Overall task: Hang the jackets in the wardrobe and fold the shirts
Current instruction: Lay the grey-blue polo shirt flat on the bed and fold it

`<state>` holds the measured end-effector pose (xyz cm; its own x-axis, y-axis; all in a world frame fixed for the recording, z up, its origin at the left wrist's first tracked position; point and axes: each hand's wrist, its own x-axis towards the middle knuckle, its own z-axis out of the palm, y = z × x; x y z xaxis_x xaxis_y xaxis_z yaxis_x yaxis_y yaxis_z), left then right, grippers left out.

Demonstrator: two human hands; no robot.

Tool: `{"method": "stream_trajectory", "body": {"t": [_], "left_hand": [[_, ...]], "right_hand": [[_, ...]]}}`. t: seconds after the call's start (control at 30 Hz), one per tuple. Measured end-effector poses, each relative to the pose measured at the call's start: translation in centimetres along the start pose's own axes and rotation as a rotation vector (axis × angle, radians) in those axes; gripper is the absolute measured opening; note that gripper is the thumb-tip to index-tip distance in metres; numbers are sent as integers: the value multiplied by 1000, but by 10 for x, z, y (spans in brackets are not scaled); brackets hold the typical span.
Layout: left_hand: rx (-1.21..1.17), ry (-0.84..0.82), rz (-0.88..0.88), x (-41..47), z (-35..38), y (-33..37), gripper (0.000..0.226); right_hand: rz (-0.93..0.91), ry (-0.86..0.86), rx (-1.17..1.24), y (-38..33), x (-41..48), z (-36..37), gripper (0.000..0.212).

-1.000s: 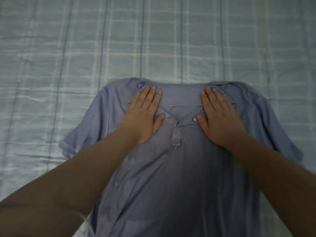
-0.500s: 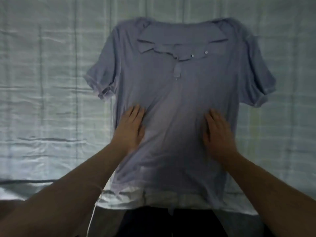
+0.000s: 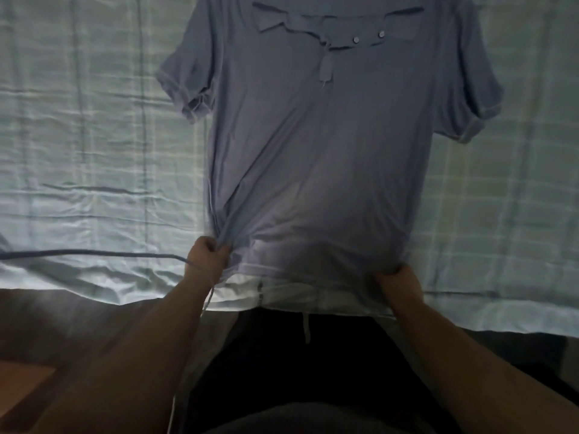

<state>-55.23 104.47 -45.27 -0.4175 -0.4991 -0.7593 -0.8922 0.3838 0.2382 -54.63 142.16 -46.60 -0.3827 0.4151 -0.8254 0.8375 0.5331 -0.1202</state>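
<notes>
Head view, looking down: blue-grey polo shirt [image 3: 316,145] lies front side up on the pale checked bed sheet [image 3: 94,136], collar at the far end, hem at the near edge of the bed. Collar is open and slightly askew; two small buttons [image 3: 356,40] show on the placket. Both short sleeves are spread out to the sides, cuffs rolled or bunched. Left hand [image 3: 206,258] is clenched on a gathered fold of fabric at the lower left of the shirt, just above the hem; creases radiate up from that grip. Right hand [image 3: 399,281] is closed on the lower right corner of the shirt, fingers curled over the fabric edge. Hem between the two hands hangs just past the mattress edge, and a lighter band of cloth shows there. Thin white cord [image 3: 305,327] dangles below the hem centre against dark clothing. Another thin cord [image 3: 94,253] runs across the sheet from the left toward the left wrist. Lighting dim; fine detail blurred.
</notes>
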Motion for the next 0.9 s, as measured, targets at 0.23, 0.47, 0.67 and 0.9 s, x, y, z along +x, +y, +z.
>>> {"method": "stream_trajectory", "body": {"t": [0.23,0.47,0.67,0.9], "left_hand": [[-305,-294,-31,-14,-18,-19,22],[-499,-303,-244,-19,-16,-33,44],[-272,-208,-179,-10,-14,-40,16],[85,-126,-25,7,-28,-64,23]], "right_hand": [[-60,-11,125,8,-1,-16,9],[-193,91,-103,39,-3,-36,19],[-158,105,-205,45,5,-43,18],[-104,91,-294,39,7,-33,20]]}}
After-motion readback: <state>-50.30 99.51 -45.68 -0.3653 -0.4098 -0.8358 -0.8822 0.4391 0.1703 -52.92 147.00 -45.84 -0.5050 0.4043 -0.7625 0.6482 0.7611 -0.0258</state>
